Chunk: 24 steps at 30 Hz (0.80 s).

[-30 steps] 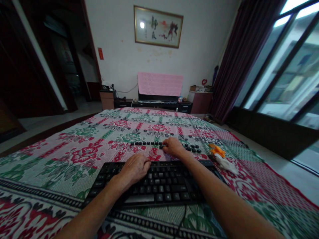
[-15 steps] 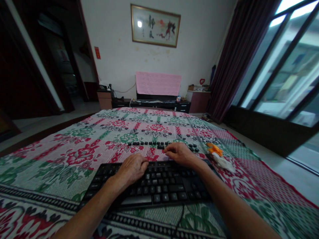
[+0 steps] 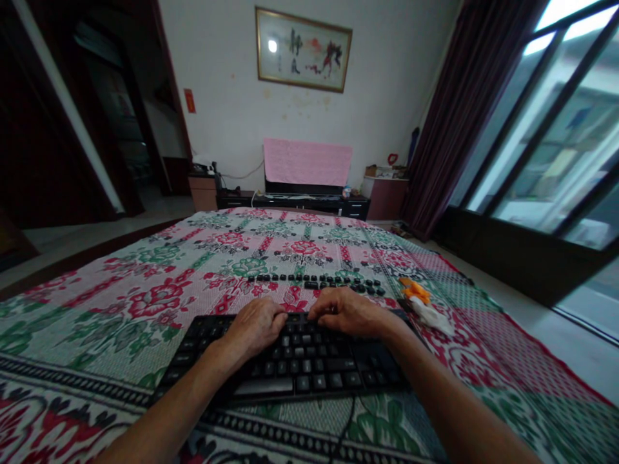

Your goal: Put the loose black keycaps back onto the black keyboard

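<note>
A black keyboard (image 3: pixel 314 370) lies on a floral mat (image 3: pixel 145 296) right in front of me. My left hand (image 3: pixel 256 325) rests on its upper left part, fingers curled down onto the keys. My right hand (image 3: pixel 345 311) sits beside it on the upper middle rows, fingers bent and pressed together at the keys; what they pinch is hidden. Just beyond the keyboard, a row of loose black keycaps (image 3: pixel 309 280) lies on the mat.
An orange and white object (image 3: pixel 420 301) lies on the mat right of the keyboard. The keyboard cable (image 3: pixel 345 432) trails toward me. A low TV stand with a pink cloth (image 3: pixel 307 164) stands at the far wall; glass doors (image 3: pixel 556 142) fill the right side.
My right hand has drawn back from the row of loose keycaps to the keyboard's upper rows, next to my left hand. The left hand has stayed in place.
</note>
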### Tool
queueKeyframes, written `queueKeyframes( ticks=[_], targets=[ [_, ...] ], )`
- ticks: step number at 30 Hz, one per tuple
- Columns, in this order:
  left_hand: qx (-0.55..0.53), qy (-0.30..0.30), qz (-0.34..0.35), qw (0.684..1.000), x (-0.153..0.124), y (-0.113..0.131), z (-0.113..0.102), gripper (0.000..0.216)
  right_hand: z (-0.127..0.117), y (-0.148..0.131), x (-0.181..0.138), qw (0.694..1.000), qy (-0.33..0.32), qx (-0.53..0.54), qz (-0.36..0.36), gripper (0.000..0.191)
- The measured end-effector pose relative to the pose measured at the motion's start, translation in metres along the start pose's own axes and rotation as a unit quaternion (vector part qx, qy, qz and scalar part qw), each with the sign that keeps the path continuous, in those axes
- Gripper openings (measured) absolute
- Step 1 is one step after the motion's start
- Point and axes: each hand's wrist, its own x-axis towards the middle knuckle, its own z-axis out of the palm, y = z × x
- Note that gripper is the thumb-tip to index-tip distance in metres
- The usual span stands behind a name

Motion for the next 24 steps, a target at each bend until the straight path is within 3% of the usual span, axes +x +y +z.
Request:
queueKeyframes(
  ticks=[12,24],
  targets=[
    [-0.001,-0.003,-0.005,1.000,0.000,0.001,-0.001,0.032,-0.001,-0.008,-0.002,0.999,-0.035,-0.031,0.011,0.032],
    [0.001,0.000,-0.001,1.000,0.000,0.002,-0.001,0.032,0.007,-0.009,0.001,0.996,-0.032,-0.079,0.040,0.016]
  ],
)
